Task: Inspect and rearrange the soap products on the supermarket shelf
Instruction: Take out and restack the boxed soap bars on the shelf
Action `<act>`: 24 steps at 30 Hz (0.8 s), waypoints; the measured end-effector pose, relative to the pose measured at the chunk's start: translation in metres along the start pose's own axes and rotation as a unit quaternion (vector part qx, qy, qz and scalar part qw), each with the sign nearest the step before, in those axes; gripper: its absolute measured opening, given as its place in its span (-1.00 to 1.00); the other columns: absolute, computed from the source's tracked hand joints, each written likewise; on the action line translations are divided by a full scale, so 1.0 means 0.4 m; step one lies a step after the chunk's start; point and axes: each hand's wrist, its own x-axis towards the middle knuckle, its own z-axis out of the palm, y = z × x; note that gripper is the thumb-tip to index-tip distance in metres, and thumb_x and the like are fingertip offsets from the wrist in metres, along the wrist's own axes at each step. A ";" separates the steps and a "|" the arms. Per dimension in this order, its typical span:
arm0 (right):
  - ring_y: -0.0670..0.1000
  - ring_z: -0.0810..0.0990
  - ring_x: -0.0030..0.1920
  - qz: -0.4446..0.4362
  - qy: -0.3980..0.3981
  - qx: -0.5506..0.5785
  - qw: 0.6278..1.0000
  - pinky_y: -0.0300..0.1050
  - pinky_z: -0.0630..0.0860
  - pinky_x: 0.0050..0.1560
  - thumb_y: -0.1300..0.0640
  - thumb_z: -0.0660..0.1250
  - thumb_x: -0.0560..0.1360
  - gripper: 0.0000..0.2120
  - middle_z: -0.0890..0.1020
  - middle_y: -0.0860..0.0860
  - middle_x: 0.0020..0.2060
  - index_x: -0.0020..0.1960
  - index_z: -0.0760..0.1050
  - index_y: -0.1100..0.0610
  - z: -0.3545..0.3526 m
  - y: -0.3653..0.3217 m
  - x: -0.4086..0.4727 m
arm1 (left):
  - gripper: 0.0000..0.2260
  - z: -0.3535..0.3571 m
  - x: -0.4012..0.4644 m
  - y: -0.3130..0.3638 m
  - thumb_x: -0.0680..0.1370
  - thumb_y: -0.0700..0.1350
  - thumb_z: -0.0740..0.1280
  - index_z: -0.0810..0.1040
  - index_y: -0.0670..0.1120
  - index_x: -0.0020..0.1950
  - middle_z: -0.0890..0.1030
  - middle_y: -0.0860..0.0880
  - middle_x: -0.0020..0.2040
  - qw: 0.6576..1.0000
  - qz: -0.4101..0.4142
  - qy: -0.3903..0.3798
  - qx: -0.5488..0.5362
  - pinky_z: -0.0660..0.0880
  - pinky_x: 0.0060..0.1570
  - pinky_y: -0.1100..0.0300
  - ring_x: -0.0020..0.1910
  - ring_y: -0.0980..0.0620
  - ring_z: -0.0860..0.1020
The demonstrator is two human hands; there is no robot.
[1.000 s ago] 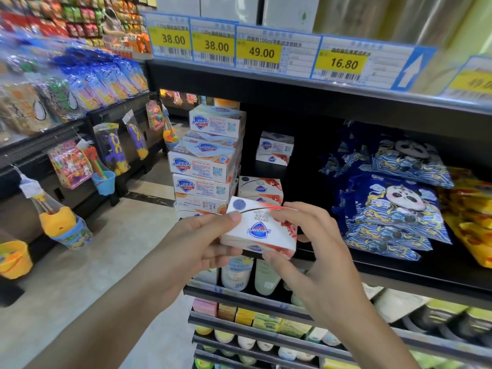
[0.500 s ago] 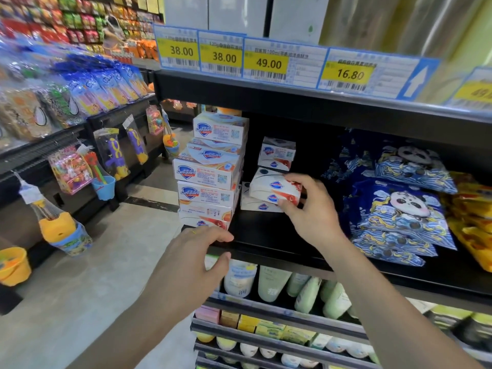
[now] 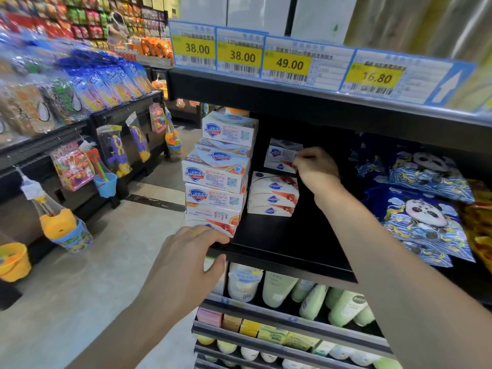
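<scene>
White Safeguard soap boxes stand on a black shelf (image 3: 287, 249). A tall stack (image 3: 215, 177) of them rises at the shelf's left end. To its right sits a short stack (image 3: 273, 198) of three red-and-white boxes. Behind that, further back, stand the rear soap boxes (image 3: 279, 154). My right hand (image 3: 315, 169) reaches deep into the shelf, fingers pinched on the right edge of the upper rear box. My left hand (image 3: 191, 251) holds nothing; its fingers are spread at the shelf's front lip, just below the tall stack's bottom box.
Blue panda packs (image 3: 420, 217) fill the shelf's right side. Price tags (image 3: 290, 62) line the shelf above. Bottles and tubes (image 3: 279, 288) stand on the shelf below. Hanging toys (image 3: 72, 166) and a yellow bucket (image 3: 13, 262) border the aisle floor on the left.
The box that both hands held now lies on top of the short stack. My right hand let go of it and moved back to the rear boxes. My left hand dropped to the shelf edge.
</scene>
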 end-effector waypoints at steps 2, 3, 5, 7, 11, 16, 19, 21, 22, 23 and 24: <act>0.04 0.57 0.11 0.005 0.001 -0.055 0.998 -0.18 0.54 -0.07 0.15 0.38 0.57 -0.69 0.58 0.01 0.21 0.30 0.52 0.05 0.009 -0.014 0.054 | -0.73 -0.008 0.007 -0.011 0.55 0.04 0.41 0.56 0.22 0.25 0.58 0.27 0.17 1.000 0.004 0.004 0.006 0.51 0.20 0.12 0.18 0.16 0.49; 0.10 0.58 0.19 0.001 -0.005 -0.096 0.995 -0.08 0.58 0.09 0.15 0.39 0.56 -0.65 0.58 0.06 0.25 0.34 0.50 0.09 0.017 -0.020 0.079 | -0.74 -0.012 0.010 -0.016 0.55 0.04 0.41 0.56 0.22 0.24 0.58 0.28 0.17 1.000 0.006 0.005 0.007 0.51 0.19 0.12 0.16 0.17 0.48; 0.17 0.54 0.32 0.009 -0.025 -0.175 0.984 0.03 0.53 0.29 0.10 0.42 0.56 -0.55 0.54 0.14 0.34 0.42 0.42 0.12 0.036 -0.024 0.129 | -0.74 -0.018 0.017 -0.029 0.56 0.05 0.40 0.56 0.23 0.24 0.57 0.31 0.16 1.000 0.010 0.006 0.009 0.49 0.18 0.16 0.14 0.21 0.44; 0.20 0.49 0.38 0.020 -0.053 -0.219 0.974 0.07 0.49 0.35 0.07 0.43 0.57 -0.44 0.48 0.17 0.41 0.51 0.33 0.10 0.052 -0.028 0.166 | -0.76 -0.021 0.022 -0.041 0.57 0.06 0.39 0.56 0.24 0.24 0.55 0.32 0.17 1.000 0.011 -0.003 0.010 0.45 0.16 0.24 0.14 0.24 0.41; 0.23 0.45 0.40 0.002 -0.104 -0.278 0.955 0.08 0.47 0.35 0.04 0.40 0.60 -0.37 0.40 0.17 0.46 0.58 0.23 0.06 0.086 -0.012 0.221 | -0.77 -0.025 0.033 -0.060 0.58 0.08 0.39 0.55 0.25 0.23 0.55 0.31 0.18 0.999 0.024 -0.025 0.023 0.49 0.15 0.24 0.16 0.24 0.42; 0.20 0.44 0.41 0.016 -0.116 -0.289 0.950 0.07 0.44 0.32 0.17 0.44 0.56 -0.36 0.42 0.18 0.43 0.55 0.24 0.13 0.123 0.002 0.252 | -0.78 -0.023 0.043 -0.070 0.58 0.11 0.38 0.56 0.26 0.23 0.55 0.32 0.19 0.998 0.032 -0.031 0.046 0.49 0.09 0.31 0.17 0.25 0.43; 0.21 0.44 0.40 0.009 -0.100 -0.292 0.951 0.09 0.45 0.29 0.20 0.47 0.53 -0.36 0.43 0.18 0.40 0.50 0.25 0.13 0.127 0.005 0.271 | -0.78 -0.025 0.046 -0.069 0.58 0.11 0.39 0.57 0.26 0.22 0.56 0.33 0.18 0.998 0.030 -0.032 0.047 0.46 0.02 0.35 0.16 0.25 0.45; 0.21 0.45 0.38 0.000 -0.101 -0.306 0.947 0.09 0.47 0.28 0.19 0.49 0.52 -0.38 0.44 0.18 0.37 0.47 0.26 0.12 0.127 0.011 0.283 | -0.78 -0.025 0.047 -0.070 0.58 0.12 0.39 0.56 0.27 0.22 0.55 0.34 0.17 0.998 0.029 -0.034 0.051 0.43 -0.02 0.38 0.16 0.25 0.45; 0.22 0.45 0.37 -0.005 -0.101 -0.315 0.944 0.10 0.47 0.28 0.18 0.49 0.52 -0.41 0.44 0.18 0.36 0.44 0.27 0.11 0.127 0.012 0.286 | -0.79 -0.025 0.047 -0.071 0.57 0.12 0.39 0.56 0.27 0.21 0.55 0.34 0.17 0.998 0.028 -0.033 0.051 0.41 -0.04 0.39 0.16 0.25 0.45; 0.22 0.45 0.37 -0.009 -0.099 -0.324 0.941 0.14 0.46 0.32 0.15 0.48 0.52 -0.42 0.43 0.19 0.37 0.43 0.28 0.09 0.127 0.012 0.288 | -0.79 -0.024 0.047 -0.072 0.57 0.12 0.41 0.57 0.28 0.20 0.56 0.34 0.16 0.998 0.028 -0.032 0.050 0.41 -0.06 0.40 0.15 0.25 0.46; 0.24 0.42 0.39 -0.012 -0.095 -0.331 0.939 0.20 0.43 0.36 0.13 0.48 0.53 -0.42 0.41 0.19 0.40 0.44 0.28 0.07 0.126 0.012 0.293 | -0.79 -0.023 0.047 -0.075 0.56 0.12 0.42 0.58 0.27 0.18 0.57 0.34 0.15 0.998 0.027 -0.031 0.049 0.39 -0.09 0.41 0.14 0.25 0.47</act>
